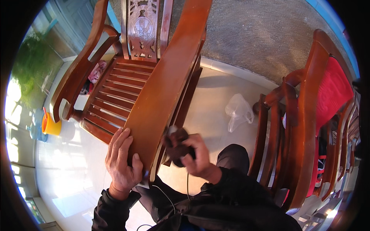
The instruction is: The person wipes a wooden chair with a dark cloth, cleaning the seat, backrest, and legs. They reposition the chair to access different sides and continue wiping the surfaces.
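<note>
A wooden chair with a broad, reddish-brown armrest (170, 83) stands before me, the armrest running away from my lap. My left hand (122, 158) lies against the near left edge of the armrest, its fingertips and thumb on the top face. Bunched in my right hand (198, 157) is a dark brown cloth (177, 145), blurred. It is at the armrest's right edge; whether it touches the wood I cannot tell. Beyond my left hand are the chair's slatted seat (121, 83) and carved backrest (143, 27).
A second wooden chair (306, 121) with a red cloth (332, 89) stands at the right. On the tiled floor between lies a clear plastic bag (238, 111). A yellow bucket (53, 125) is at the far left. Thin cables (188, 184) hang by my lap.
</note>
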Motion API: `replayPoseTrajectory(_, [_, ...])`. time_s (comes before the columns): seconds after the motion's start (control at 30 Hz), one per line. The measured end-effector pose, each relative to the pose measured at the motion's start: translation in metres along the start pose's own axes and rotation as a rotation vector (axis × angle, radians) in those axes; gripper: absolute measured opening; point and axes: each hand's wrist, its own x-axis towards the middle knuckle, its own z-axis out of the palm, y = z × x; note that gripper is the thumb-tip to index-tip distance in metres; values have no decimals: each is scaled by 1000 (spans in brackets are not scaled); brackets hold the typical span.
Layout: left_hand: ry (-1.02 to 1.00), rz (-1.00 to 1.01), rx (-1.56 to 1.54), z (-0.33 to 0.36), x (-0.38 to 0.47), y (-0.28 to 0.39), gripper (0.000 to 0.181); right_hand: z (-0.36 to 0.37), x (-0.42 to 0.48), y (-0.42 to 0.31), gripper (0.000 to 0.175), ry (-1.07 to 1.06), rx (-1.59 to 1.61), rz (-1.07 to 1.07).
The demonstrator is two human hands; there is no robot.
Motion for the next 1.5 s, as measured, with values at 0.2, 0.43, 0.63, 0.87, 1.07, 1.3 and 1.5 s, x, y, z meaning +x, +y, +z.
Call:
replayPoseTrajectory(0.2, [2,10,-13,-2,2,0,40,37,36,22,37,34,-38,-60])
replayPoseTrajectory(0.43, [30,-2,-33,0,1,-4,38,1,154,105,33,339,-204,123])
replayPoseTrajectory(0.63, [33,-1,-43,-2,2,-4,38,-34,228,145,36,383,-309,196])
replayPoseTrajectory(0.87, [15,-20,-46,-3,1,-4,41,-15,152,127,35,266,-166,208])
replayPoseTrajectory(1.07, [-43,-8,-40,-8,1,-10,41,-32,220,168,31,396,-193,165])
replayPoseTrajectory(1.3, [-71,7,-28,-9,0,-7,39,-69,308,194,31,446,-354,201])
replayPoseTrajectory(1.5, [-77,5,-57,-12,4,-4,40,-96,416,199,38,550,-263,109])
